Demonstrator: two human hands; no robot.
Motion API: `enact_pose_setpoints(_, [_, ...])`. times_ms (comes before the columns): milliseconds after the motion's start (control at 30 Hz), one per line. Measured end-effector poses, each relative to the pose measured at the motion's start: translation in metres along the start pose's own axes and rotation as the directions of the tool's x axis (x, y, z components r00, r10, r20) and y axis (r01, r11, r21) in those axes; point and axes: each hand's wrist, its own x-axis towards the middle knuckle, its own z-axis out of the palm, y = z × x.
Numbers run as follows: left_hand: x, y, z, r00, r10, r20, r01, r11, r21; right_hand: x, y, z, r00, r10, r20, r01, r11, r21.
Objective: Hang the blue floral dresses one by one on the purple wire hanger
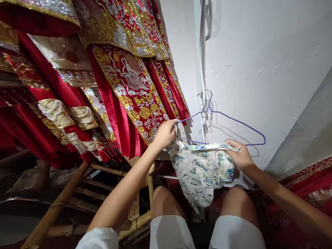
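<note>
A purple wire hanger [233, 119] is in front of the white wall, its hook by a pale vertical pipe. From its left side hangs a white garment [201, 173] with a blue and green pattern, one strap looped over the hanger's left end. My left hand [167, 133] is closed around that end, gripping hanger and strap together. My right hand [240, 154] pinches the garment's other strap, just below the hanger's lower bar. The hanger's right end sticks out bare above my right wrist. Loose folds of the garment droop between my knees.
Red gowns [140, 79] with gold and silver embroidery hang at the left, close to my left hand. Below them stands a bamboo frame [64, 197]. A pale pipe [202, 69] runs down the wall [272, 52]. Red embroidered cloth [311, 183] lies at the lower right.
</note>
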Motion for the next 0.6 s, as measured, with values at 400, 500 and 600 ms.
enact_pose_setpoints(400, [0.039, 0.005, 0.033, 0.996, 0.082, 0.034, -0.083, 0.996, 0.031, 0.000, -0.024, -0.062, 0.972, -0.051, -0.230, 0.023, 0.992, -0.122])
enact_pose_setpoints(500, [0.040, 0.007, 0.032, 0.997, 0.082, 0.003, -0.082, 0.996, 0.027, 0.020, -0.029, -0.101, 0.947, 0.004, -0.322, -0.065, 0.982, -0.178])
enact_pose_setpoints(600, [0.041, 0.009, 0.029, 0.994, 0.050, -0.098, -0.054, 0.998, -0.036, 0.035, -0.029, -0.119, 0.968, 0.193, -0.162, -0.191, 0.981, 0.028])
